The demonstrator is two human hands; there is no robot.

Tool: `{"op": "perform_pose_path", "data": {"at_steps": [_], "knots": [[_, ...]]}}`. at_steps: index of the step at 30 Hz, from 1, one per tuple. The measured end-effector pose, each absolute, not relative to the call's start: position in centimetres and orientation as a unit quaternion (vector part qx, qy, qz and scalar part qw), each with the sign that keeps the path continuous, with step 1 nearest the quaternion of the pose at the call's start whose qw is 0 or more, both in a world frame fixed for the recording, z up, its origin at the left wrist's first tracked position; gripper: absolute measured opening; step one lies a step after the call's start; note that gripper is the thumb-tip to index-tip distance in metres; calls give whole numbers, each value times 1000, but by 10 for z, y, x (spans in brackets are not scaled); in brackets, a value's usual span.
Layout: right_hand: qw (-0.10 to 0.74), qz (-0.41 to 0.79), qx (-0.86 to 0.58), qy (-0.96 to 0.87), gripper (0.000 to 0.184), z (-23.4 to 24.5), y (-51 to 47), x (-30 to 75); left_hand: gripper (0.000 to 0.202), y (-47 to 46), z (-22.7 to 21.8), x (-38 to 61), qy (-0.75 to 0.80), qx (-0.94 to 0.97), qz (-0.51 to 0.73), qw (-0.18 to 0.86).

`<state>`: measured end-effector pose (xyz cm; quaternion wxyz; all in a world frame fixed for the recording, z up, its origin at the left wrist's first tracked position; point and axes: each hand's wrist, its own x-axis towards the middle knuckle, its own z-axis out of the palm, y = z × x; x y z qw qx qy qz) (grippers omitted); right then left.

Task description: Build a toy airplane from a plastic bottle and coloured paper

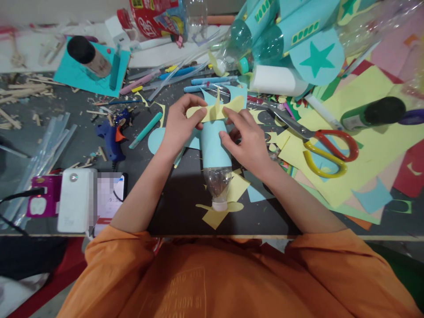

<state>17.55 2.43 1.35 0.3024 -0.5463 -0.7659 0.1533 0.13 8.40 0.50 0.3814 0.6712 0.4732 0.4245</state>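
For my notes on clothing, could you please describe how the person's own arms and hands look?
The left hand and right hand are bare, with no gloves, rings or watch visible. The forearms are uncovered too; the orange sleeves are loose and roughly elbow-length.

Both bare forearms (294, 194) angled forward and inward; the left hand (180, 121) pinched, the right hand (250, 143) held thumb (229, 144) and forefinger (233, 116) apart.

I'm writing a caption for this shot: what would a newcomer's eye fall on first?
Probably the blue-wrapped bottle at the centre, with the left hand and right hand at the yellow paper piece on its far end. Next, perhaps, the scissors with red and yellow handles to the right, and the dark-blue glue gun to the left.
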Motion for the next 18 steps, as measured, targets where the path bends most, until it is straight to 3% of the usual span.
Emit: {"op": "perform_pose_path", "data": {"at_steps": [7,18], "knots": [[283,148,-550,-772,46,13,23,175,6,84,6,3,482,665,427,379],[293,97,-557,-771,48,7,22,173,18,85,2,0,471,681,411,380]]}}
